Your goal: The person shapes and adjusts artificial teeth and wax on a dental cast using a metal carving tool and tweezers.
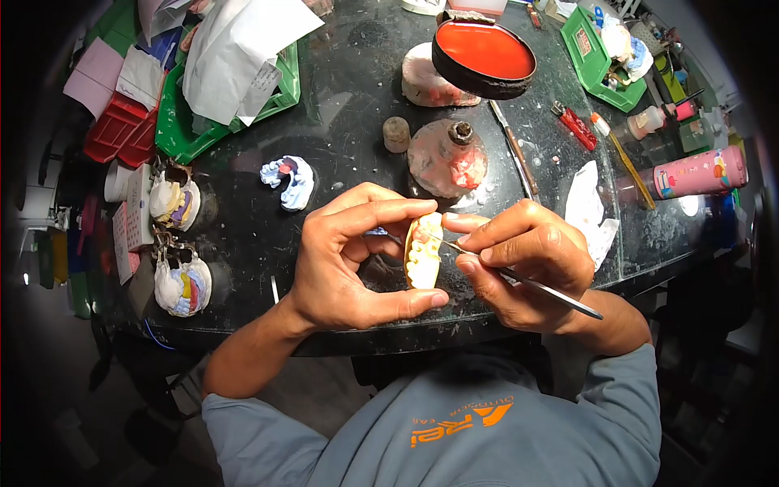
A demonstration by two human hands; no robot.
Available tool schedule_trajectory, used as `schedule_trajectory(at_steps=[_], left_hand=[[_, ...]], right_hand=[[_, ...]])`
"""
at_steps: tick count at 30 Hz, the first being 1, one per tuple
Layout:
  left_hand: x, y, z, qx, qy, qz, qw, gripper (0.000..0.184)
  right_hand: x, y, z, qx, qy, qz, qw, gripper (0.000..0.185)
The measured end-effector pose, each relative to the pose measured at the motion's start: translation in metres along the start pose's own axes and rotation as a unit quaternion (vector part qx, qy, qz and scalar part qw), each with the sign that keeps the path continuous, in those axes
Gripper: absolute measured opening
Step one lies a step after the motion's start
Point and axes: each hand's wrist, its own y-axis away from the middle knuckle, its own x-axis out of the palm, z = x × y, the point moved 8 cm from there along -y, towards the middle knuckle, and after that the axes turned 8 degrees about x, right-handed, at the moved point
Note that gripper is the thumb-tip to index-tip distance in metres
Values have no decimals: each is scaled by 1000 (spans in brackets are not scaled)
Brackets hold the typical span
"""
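My left hand (349,264) grips a yellowish dental cast (422,258) by its ends, fingers at the top and thumb at the bottom. Teeth show along the cast, with a pinkish patch near its upper part. In my right hand (531,264) is a thin metal carving tool (552,296), held like a pen, its tip at the cast's upper right side. Beyond the hands stands a wax-smeared burner (438,162) with a metal neck. A round pan of red wax (484,50) sits raised above a pinkish plaster block (426,79).
Two articulators with casts, one (174,199) behind another (182,280), stand at left near a pale blue impression piece (288,180). Green bins hold papers (235,61) and casts (621,49). A wax knife (515,150), red lighter (574,126), brush (625,162), crumpled tissue (591,211) and pink bottle (698,172) lie right.
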Motion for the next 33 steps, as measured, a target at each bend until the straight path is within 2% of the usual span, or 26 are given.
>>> schedule_trajectory(at_steps=[7, 10, 14, 23, 33], left_hand=[[0, 0, 1, -1, 8, 3, 1000, 71], [0, 0, 1, -2, 21, 3, 1000, 72], [1, 0, 2, -24, 50, 19, 998, 76], [2, 0, 3, -21, 76, 5, 997, 71], [2, 0, 1, -16, 59, 20, 998, 77]], right_hand=[[0, 0, 0, 4, 13, 12, 1000, 21], [-2, -1, 0, 3, 5, -27, 1000, 24], [-3, 0, 1, 4, 2, -29, 1000, 24], [-3, 0, 1, 2, 11, -30, 999, 25], [-3, -1, 2, 1, 7, -32, 999, 24]])
